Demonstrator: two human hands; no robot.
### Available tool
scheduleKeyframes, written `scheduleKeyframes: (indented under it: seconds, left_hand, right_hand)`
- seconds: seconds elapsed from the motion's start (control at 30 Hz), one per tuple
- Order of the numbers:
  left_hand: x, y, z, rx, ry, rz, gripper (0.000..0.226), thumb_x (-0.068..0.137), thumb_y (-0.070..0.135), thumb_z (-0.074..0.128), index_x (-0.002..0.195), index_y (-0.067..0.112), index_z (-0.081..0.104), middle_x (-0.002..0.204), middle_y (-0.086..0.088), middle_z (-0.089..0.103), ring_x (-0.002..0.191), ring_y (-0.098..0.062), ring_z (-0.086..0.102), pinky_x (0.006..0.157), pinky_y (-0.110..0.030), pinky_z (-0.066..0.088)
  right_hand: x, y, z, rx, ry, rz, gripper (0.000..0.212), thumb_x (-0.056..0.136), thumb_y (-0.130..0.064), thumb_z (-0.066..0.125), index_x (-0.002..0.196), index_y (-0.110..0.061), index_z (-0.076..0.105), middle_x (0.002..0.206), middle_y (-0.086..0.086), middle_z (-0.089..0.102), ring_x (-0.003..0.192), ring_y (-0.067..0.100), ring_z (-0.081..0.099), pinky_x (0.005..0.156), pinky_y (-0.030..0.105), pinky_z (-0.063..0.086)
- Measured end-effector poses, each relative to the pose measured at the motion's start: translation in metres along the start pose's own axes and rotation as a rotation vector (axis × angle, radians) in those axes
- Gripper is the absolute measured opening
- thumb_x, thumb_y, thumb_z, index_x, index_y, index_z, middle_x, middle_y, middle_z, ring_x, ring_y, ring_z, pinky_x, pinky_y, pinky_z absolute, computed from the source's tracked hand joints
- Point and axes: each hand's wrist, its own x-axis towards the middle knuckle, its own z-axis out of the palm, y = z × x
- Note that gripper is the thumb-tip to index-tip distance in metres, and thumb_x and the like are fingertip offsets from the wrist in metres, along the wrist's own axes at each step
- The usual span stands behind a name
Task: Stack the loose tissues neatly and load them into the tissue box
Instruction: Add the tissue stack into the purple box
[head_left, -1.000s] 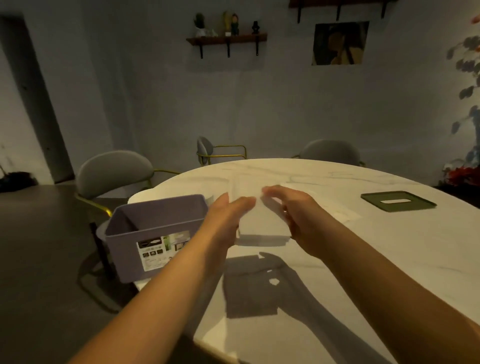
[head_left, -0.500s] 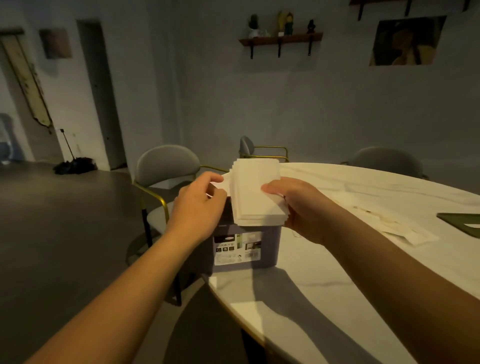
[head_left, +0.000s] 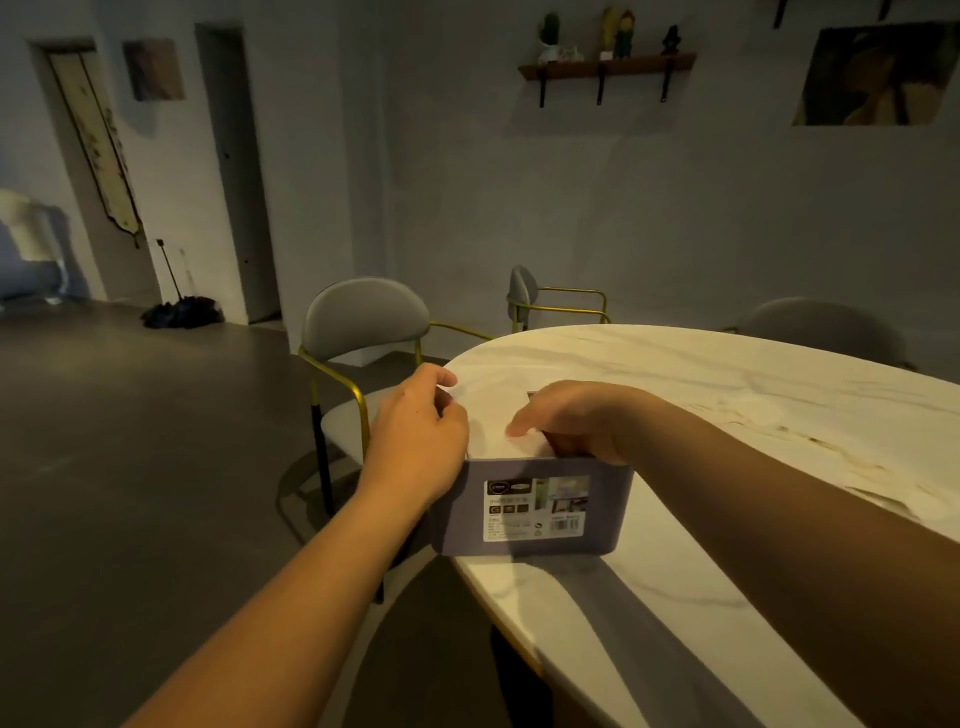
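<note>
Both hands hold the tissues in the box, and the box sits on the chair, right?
No: the head view shows the box on the table, at its edge. The left hand and right hand do hold the tissues in it.

- My left hand (head_left: 415, 436) and right hand (head_left: 576, 421), gripping the white tissue stack (head_left: 493, 410), fill the grey-purple plastic box's (head_left: 535, 512) mouth.
- Open white marble tabletop (head_left: 727, 395) lies right of it.
- A grey gold-framed chair (head_left: 363, 322) stands left.
</note>
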Motion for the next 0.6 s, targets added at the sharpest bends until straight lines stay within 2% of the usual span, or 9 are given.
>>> scheduleKeyframes:
  seconds: [0.1,0.17,0.23,0.3,0.43,0.5,0.6]
  left_hand:
    - [0.000,-0.003,0.001,-0.018,0.017,-0.027,0.020,0.097,0.014,0.048,0.116,0.021,0.052,0.109,0.005,0.052,0.086,-0.006,0.048,0.071,-0.021,0.043]
    - [0.000,-0.004,0.002,-0.030,0.032,-0.025,0.020,0.097,0.013,0.047,0.116,0.020,0.052,0.107,0.006,0.052,0.082,-0.005,0.048,0.067,-0.019,0.043]
    - [0.001,-0.004,0.003,-0.043,0.047,-0.025,0.022,0.098,0.012,0.047,0.118,0.019,0.052,0.100,0.007,0.051,0.077,-0.001,0.047,0.065,-0.017,0.040]
    - [0.002,-0.002,0.003,-0.050,0.055,-0.035,0.023,0.098,0.012,0.047,0.119,0.018,0.053,0.101,0.007,0.051,0.078,-0.003,0.048,0.069,-0.020,0.040]
    - [0.001,0.002,0.006,-0.027,0.033,-0.049,0.019,0.097,0.012,0.047,0.114,0.019,0.054,0.106,0.006,0.051,0.094,-0.010,0.049,0.077,-0.025,0.042]
    - [0.000,0.004,0.007,-0.018,0.032,-0.048,0.015,0.098,0.011,0.046,0.107,0.021,0.054,0.104,0.005,0.052,0.094,-0.011,0.050,0.076,-0.025,0.043]
    - [-0.001,0.005,0.007,-0.002,0.039,-0.042,0.014,0.098,0.011,0.045,0.099,0.022,0.052,0.101,0.005,0.052,0.092,-0.011,0.050,0.075,-0.025,0.044]
  right_hand:
    - [0.004,-0.006,0.007,-0.091,-0.023,-0.015,0.027,0.092,-0.020,0.060,0.114,-0.014,0.046,0.102,0.009,0.058,0.093,0.026,0.059,0.080,0.035,0.048]
    - [0.005,-0.006,0.010,-0.189,-0.019,-0.020,0.032,0.092,-0.021,0.060,0.121,-0.011,0.050,0.106,0.010,0.061,0.099,0.026,0.061,0.081,0.035,0.048]
    - [0.005,-0.007,0.013,-0.283,-0.032,-0.031,0.029,0.092,-0.023,0.059,0.118,-0.010,0.058,0.105,0.010,0.066,0.099,0.026,0.065,0.080,0.035,0.050]
    - [0.004,-0.007,0.015,-0.341,-0.047,-0.032,0.028,0.094,-0.026,0.057,0.116,-0.010,0.060,0.108,0.009,0.068,0.101,0.026,0.066,0.080,0.035,0.050]
    - [0.002,-0.006,0.011,-0.455,0.006,-0.032,0.034,0.096,-0.030,0.052,0.126,-0.013,0.053,0.108,0.007,0.062,0.096,0.021,0.059,0.080,0.033,0.044]
    - [0.000,-0.005,0.009,-0.484,0.037,-0.029,0.036,0.097,-0.030,0.050,0.130,-0.014,0.049,0.106,0.006,0.058,0.095,0.019,0.056,0.080,0.032,0.041]
    - [-0.002,-0.001,0.006,-0.460,-0.005,-0.016,0.036,0.095,-0.030,0.055,0.128,-0.014,0.053,0.117,0.007,0.063,0.105,0.023,0.060,0.079,0.033,0.042]
